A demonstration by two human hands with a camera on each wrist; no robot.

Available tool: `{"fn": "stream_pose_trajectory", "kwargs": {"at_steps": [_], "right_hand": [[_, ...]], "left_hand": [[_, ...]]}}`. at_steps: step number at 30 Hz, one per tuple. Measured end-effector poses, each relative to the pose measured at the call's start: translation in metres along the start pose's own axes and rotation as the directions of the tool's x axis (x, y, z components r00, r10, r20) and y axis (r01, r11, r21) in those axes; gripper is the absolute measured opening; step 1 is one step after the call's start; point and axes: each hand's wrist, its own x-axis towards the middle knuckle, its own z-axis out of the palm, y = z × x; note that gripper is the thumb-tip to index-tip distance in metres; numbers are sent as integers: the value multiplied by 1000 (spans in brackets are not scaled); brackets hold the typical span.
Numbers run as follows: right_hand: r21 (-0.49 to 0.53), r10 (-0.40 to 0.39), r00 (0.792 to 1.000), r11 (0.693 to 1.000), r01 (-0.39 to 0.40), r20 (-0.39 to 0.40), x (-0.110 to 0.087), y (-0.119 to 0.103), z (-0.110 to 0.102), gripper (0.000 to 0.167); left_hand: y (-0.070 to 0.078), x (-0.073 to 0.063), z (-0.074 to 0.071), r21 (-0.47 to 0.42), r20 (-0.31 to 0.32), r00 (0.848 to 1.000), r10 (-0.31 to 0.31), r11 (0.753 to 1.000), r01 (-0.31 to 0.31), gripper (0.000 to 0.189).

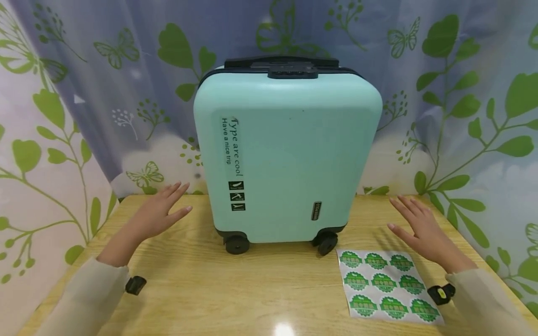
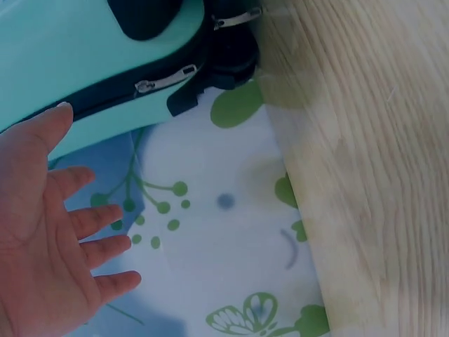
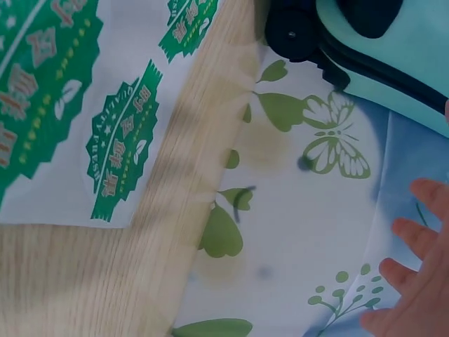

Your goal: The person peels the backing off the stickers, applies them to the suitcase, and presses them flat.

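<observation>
A mint-green suitcase (image 1: 290, 158) stands upright on its black wheels at the back of the wooden table, its black handle and combination lock on top. To its left my left hand (image 1: 157, 212) hovers with straight, spread fingers, apart from the case. My right hand (image 1: 420, 228) is held the same way on the other side, holding nothing. Below that hand lies a white sheet of green round stickers (image 1: 384, 285), flat on the table. In the left wrist view, zipper pulls (image 2: 165, 79) show along the suitcase's side.
The light wooden table (image 1: 201, 294) reaches to a curtain (image 1: 143, 93) printed with green leaves and butterflies, which hangs behind and along both sides. Black wrist straps with small devices (image 1: 136, 285) sit by the sleeves.
</observation>
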Motion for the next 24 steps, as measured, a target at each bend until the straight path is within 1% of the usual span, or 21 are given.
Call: {"fn": "stream_pose_trajectory", "kwargs": {"at_steps": [9, 12, 19, 21, 24], "right_hand": [[28, -34, 999, 999, 35, -10, -11, -10, -1, 65], [34, -49, 999, 998, 49, -8, -14, -13, -1, 65], [61, -66, 998, 996, 66, -3, -18, -19, -1, 67], [74, -69, 998, 995, 69, 2, -19, -20, -1, 67], [92, -68, 998, 994, 67, 7, -20, -20, -1, 68]], "left_hand": [[10, -9, 7, -33, -35, 999, 38, 999, -40, 67], [15, -14, 9, -44, -36, 998, 55, 997, -57, 66], [23, -25, 15, -71, -27, 997, 73, 995, -75, 64], [26, -28, 17, -80, -28, 996, 85, 993, -87, 62], [31, -31, 19, -92, -24, 992, 121, 988, -123, 58]]}}
